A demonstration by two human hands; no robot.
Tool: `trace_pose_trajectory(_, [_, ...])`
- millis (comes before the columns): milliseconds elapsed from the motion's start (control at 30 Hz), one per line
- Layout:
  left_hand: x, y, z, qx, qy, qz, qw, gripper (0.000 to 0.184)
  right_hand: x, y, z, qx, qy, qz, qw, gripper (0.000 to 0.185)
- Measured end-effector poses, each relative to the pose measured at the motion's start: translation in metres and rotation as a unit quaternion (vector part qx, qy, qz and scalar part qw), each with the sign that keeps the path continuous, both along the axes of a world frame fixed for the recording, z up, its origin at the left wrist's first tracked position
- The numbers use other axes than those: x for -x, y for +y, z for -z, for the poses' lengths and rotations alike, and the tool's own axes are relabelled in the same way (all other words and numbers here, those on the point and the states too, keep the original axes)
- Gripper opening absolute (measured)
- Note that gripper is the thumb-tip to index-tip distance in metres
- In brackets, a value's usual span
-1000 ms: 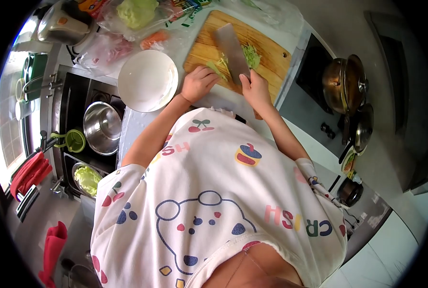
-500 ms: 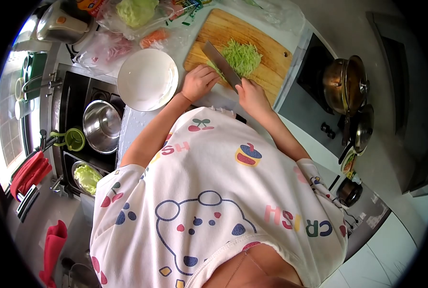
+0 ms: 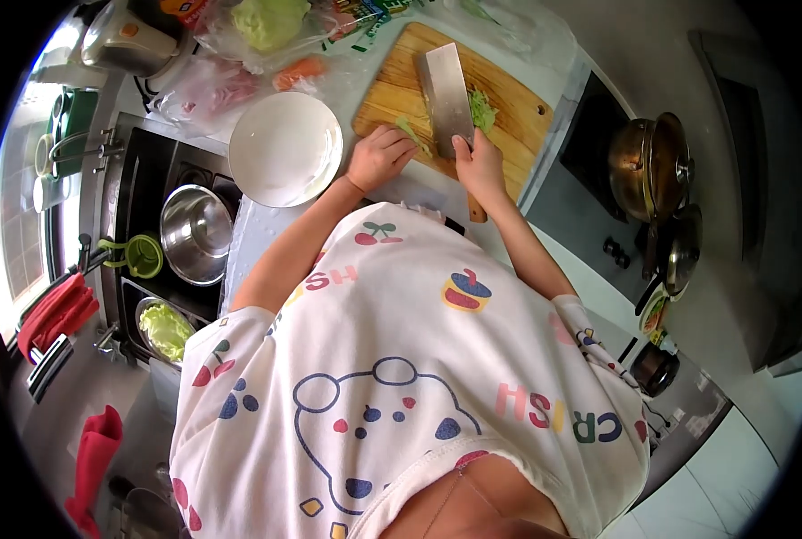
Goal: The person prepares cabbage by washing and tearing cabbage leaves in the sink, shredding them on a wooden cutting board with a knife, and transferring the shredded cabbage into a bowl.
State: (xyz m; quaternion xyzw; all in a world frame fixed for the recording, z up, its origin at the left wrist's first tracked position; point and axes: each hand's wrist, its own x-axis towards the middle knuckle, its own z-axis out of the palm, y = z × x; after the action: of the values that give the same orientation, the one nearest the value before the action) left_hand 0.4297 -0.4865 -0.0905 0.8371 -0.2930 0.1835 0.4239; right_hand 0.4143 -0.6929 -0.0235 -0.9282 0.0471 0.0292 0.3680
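My right hand (image 3: 480, 168) grips the handle end of a cleaver (image 3: 447, 94), whose broad blade lies tilted flat-side up over the wooden cutting board (image 3: 518, 148). Shredded green vegetable (image 3: 482, 110) shows to the right of the blade, partly hidden by it. At the board's left edge my left hand (image 3: 381, 158) is closed, its bent fingers on a light green piece (image 3: 407, 128) beside the blade. A white plate (image 3: 286, 149) stands just left of this hand.
Bagged lettuce (image 3: 270, 22), a carrot (image 3: 299, 72) and plastic bags are behind the plate. The sink at left has a steel bowl (image 3: 197, 234), a green strainer (image 3: 144, 256) and lettuce in a bowl (image 3: 165, 331). A lidded pot (image 3: 631, 169) stands on the stove at right.
The cleaver has swung from a steep edge-down pose to a broad-side view, covering much of the shreds. My left hand stays at the green piece. The whole view has shifted slightly.
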Motion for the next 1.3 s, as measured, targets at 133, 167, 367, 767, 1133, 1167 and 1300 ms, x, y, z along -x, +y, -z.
trace_pose_trajectory(133, [0.0,-0.001,-0.003,0.009,-0.006,0.005,1.0,0.011,0.01,0.0,-0.039,0.04,0.015,-0.064,0.997,0.024])
trace_pose_trajectory(167, [-0.001,-0.001,-0.004,0.01,-0.007,0.007,1.0,0.011,0.013,-0.001,-0.043,0.052,0.015,-0.087,0.995,0.023])
trace_pose_trajectory(367, [-0.002,-0.001,-0.003,0.012,-0.011,0.011,1.0,0.012,0.028,0.002,-0.041,0.073,0.01,-0.134,0.988,0.02])
trace_pose_trajectory(767, [-0.003,-0.002,-0.006,0.007,0.016,0.019,1.0,0.011,0.025,0.006,-0.021,0.081,0.029,-0.131,0.988,0.019])
trace_pose_trajectory(1133, [-0.001,-0.001,0.0,0.014,-0.007,0.002,1.0,0.013,0.006,0.005,-0.007,0.002,0.015,-0.009,1.0,0.028])
trace_pose_trajectory(1167, [-0.001,-0.001,0.0,0.015,-0.007,-0.001,1.0,0.013,0.008,0.004,-0.014,0.013,0.023,-0.023,0.999,0.028])
trace_pose_trajectory(1300, [-0.003,-0.001,-0.001,0.019,-0.013,-0.018,1.0,0.012,0.019,0.007,-0.032,0.037,0.001,-0.083,0.996,0.024])
